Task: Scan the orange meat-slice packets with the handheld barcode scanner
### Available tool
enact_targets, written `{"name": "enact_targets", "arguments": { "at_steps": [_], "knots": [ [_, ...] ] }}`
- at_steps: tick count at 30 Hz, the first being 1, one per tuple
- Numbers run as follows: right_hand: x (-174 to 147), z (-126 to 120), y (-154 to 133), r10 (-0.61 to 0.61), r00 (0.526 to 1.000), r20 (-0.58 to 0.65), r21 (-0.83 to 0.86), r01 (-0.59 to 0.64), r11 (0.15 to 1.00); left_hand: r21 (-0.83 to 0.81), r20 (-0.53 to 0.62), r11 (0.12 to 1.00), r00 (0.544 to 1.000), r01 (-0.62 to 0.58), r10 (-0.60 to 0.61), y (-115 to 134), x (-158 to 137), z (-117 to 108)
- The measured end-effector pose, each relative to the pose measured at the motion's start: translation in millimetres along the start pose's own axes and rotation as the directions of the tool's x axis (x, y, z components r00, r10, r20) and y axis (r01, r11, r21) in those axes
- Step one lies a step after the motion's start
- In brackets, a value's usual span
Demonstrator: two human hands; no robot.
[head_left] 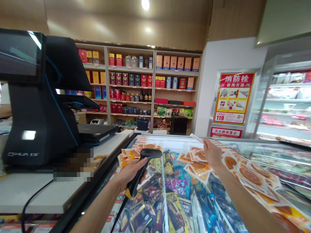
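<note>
My left hand (131, 174) is closed around the handle of a black and yellow barcode scanner (139, 171), whose head points to the right above the glass-topped freezer (188, 140). A cord runs down from its handle. My right hand (213, 152) reaches forward over the far part of the freezer and pinches a thin, flat white packet (196, 138), seen almost edge-on. Below that hand lies a pile of flat orange-and-white packets (196, 163) with round brown pictures. Another pile (132, 152) sits behind the scanner, and more packets (250, 173) spread along the right side.
A black checkout terminal (31, 106) stands on the white counter (31, 194) at left, with a black cash-drawer-like box (97, 132) beside it. Wrapped ice creams (176, 210) fill the freezer. Shelves of boxes (131, 85) line the back wall; a lit display fridge (289, 103) is at right.
</note>
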State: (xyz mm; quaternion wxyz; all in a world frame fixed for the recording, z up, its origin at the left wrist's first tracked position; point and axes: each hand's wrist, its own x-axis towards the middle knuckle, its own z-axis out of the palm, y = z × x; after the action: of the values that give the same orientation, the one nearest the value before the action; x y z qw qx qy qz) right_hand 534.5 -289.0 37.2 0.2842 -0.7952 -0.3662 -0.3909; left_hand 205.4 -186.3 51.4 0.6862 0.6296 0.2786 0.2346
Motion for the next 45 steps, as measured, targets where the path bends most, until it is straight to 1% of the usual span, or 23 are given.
{"name": "enact_targets", "arguments": {
  "at_steps": [2, 4, 6, 8, 10, 12, 14, 15, 16, 17, 19, 20, 22, 24, 27, 29, 31, 35, 37, 39, 41, 43, 45],
  "knots": [
    [-5.2, 1.8, 12.5, -0.095, 0.99, 0.1, -0.098, 0.105, 0.99, -0.036, 0.043, 0.999, 0.999, 0.002, 0.0, -0.1, 0.3, -3.8],
    [-13.3, 5.5, 23.2, -0.128, 0.968, 0.215, -0.166, 0.166, 0.972, -0.066, 0.069, 0.998, 0.998, 0.008, -0.004, -0.1, 0.1, -8.9],
    [-21.2, 9.2, 32.3, -0.098, 0.946, 0.308, -0.212, 0.169, 0.962, -0.072, 0.042, 0.997, 0.999, 0.015, -0.012, 0.3, -1.1, -15.1],
    [-26.5, 11.2, 39.1, -0.037, 0.923, 0.382, -0.242, 0.139, 0.96, -0.059, 0.005, 0.998, 1.0, 0.026, -0.026, 0.6, -3.5, -22.1],
    [-28.4, 10.6, 40.9, -0.002, 0.909, 0.416, -0.241, 0.112, 0.964, -0.05, -0.036, 0.998, 0.999, 0.036, -0.038, 0.2, -6.7, -29.6],
    [-28.3, 8.4, 33.2, -0.04, 0.929, 0.367, -0.192, 0.117, 0.974, -0.048, -0.07, 0.998, 0.996, 0.044, -0.047, -1.5, -9.8, -37.1],
    [-29.2, 6.8, 12.8, -0.105, 0.955, 0.278, -0.089, 0.134, 0.987, -0.051, -0.097, 0.998, 0.994, 0.045, -0.05, -4.0, -12.4, -44.1],
    [-31.2, 6.9, -2.1, -0.126, 0.959, 0.253, -0.023, 0.136, 0.99, -0.053, -0.104, 0.997, 0.993, 0.049, -0.054, -5.4, -13.4, -47.1],
    [-34.4, 7.7, -19.7, -0.14, 0.958, 0.251, 0.05, 0.131, 0.99, -0.053, -0.108, 0.997, 0.993, 0.052, -0.058, -6.7, -14.4, -49.8],
    [-39.1, 9.3, -39.3, -0.158, 0.946, 0.282, 0.139, 0.122, 0.983, -0.052, -0.11, 0.997, 0.992, 0.051, -0.057, -7.9, -15.4, -52.2],
    [-52.4, 13.6, -81.4, -0.223, 0.913, 0.34, 0.231, 0.149, 0.962, -0.049, -0.106, 0.998, 0.993, 0.047, -0.052, -9.3, -17.7, -56.0],
    [-60.3, 15.6, -102.4, -0.275, 0.887, 0.372, 0.28, 0.175, 0.944, -0.051, -0.108, 0.998, 0.993, 0.045, -0.051, -9.5, -19.2, -57.6],
    [-77.0, 17.4, -141.0, -0.33, 0.85, 0.41, 0.342, 0.192, 0.92, -0.055, -0.123, 0.997, 0.991, 0.046, -0.052, -8.8, -22.8, -60.6],
    [-92.6, 15.4, -173.1, -0.411, 0.791, 0.453, 0.438, 0.204, 0.876, -0.056, -0.138, 0.997, 0.989, 0.053, -0.06, -7.3, -27.0, -63.6],
    [-111.4, 8.7, -207.9, -0.509, 0.721, 0.471, 0.528, 0.232, 0.817, -0.059, -0.144, 0.998, 0.988, 0.038, -0.046, -5.3, -32.7, -68.5],
    [-120.3, 5.6, -223.1, -0.528, 0.7, 0.481, 0.538, 0.24, 0.808, -0.06, -0.149, 0.998, 0.988, 0.029, -0.038, -5.1, -35.1, -71.0],
    [-126.1, 5.0, -232.7, -0.515, 0.695, 0.502, 0.52, 0.233, 0.822, -0.052, -0.155, 0.998, 0.987, 0.04, -0.047, -5.4, -36.3, -72.1],
    [-127.0, 7.9, -234.7, -0.488, 0.687, 0.538, 0.475, 0.231, 0.849, -0.034, -0.16, 0.998, 0.986, 0.05, -0.055, -5.9, -36.7, -71.0],
    [-122.2, 9.7, -226.5, -0.505, 0.682, 0.529, 0.488, 0.242, 0.838, -0.034, -0.157, 0.998, 0.986, 0.053, -0.058, -6.0, -36.4, -70.5],
    [-114.4, 12.1, -212.5, -0.509, 0.692, 0.512, 0.503, 0.239, 0.831, -0.037, -0.15, 0.998, 0.987, 0.058, -0.063, -6.5, -35.8, -70.3],
    [-103.6, 15.4, -194.1, -0.465, 0.729, 0.501, 0.486, 0.207, 0.849, -0.041, -0.142, 0.997, 0.988, 0.062, -0.067, -7.4, -34.5, -69.7],
    [-90.5, 19.5, -173.3, -0.377, 0.783, 0.494, 0.444, 0.145, 0.884, -0.038, -0.132, 0.997, 0.989, 0.063, -0.068, -8.2, -32.6, -67.6],
    [-76.4, 23.3, -152.2, -0.28, 0.833, 0.477, 0.408, 0.072, 0.91, -0.035, -0.097, 0.998, 0.993, 0.059, -0.062, -8.3, -30.2, -63.2]
  ]
}}
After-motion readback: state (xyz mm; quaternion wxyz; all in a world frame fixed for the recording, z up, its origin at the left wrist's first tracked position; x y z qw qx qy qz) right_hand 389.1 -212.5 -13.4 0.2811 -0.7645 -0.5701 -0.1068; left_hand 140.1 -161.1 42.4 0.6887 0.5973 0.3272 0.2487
